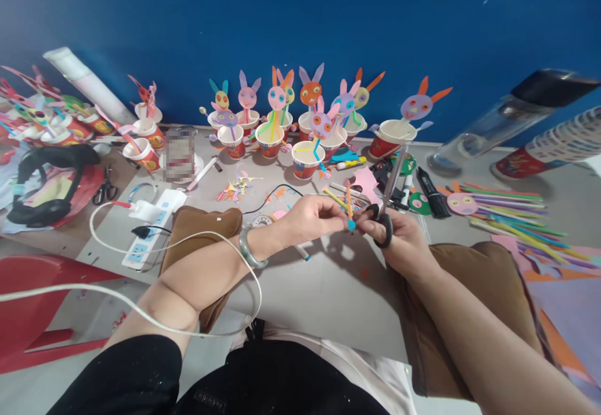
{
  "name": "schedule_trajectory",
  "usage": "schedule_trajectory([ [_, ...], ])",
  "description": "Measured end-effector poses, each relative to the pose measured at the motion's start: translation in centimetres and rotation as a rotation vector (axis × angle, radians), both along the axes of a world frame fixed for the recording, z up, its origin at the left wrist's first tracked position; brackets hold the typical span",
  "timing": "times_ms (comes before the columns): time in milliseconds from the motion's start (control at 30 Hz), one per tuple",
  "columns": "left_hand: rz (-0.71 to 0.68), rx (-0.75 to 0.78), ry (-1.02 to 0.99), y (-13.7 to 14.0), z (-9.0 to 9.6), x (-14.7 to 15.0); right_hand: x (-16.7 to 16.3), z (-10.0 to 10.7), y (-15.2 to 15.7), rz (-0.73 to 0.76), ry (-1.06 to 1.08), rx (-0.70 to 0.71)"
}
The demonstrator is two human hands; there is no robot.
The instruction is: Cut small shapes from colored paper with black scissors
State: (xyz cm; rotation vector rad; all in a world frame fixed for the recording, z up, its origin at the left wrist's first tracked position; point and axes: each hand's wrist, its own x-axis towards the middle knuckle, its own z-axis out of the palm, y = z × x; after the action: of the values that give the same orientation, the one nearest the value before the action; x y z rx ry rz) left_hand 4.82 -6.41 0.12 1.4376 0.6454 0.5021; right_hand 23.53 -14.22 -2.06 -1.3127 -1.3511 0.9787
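Observation:
Above the middle of the table, my left hand [312, 221] is closed in a pinch at a thin orange strip [349, 199]. A small blue piece [351, 225] sits at the strip's lower end, between the fingertips of both hands. My right hand [406, 240] is closed on black-handled scissors [385, 224], with the blades pointing up and away. Its thumb and fingertips come close to the blue piece; whether they touch it, I cannot tell. Beyond my hands stand several paper cups [308, 158] with paper rabbit faces on strips.
To the right lie several coloured sticks [521, 215], a loose rabbit face [462, 203] and a black marker [432, 193]. Brown cushions [474, 302] lie under my forearms. A white cable [141, 315] loops over my left arm from a power strip [154, 227]. Paper scraps [237, 186] are scattered behind.

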Motion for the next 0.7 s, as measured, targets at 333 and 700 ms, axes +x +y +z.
schedule_trajectory([
  [333, -0.06, 0.059, 0.027, -0.07, -0.7, 0.02, -0.18, -0.98, -0.07, 0.015, -0.045, -0.015],
  [700, 0.097, 0.243, -0.003, -0.03, -1.13, 0.38, -0.62, -0.05, -0.06, -0.085, -0.009, -0.017],
])
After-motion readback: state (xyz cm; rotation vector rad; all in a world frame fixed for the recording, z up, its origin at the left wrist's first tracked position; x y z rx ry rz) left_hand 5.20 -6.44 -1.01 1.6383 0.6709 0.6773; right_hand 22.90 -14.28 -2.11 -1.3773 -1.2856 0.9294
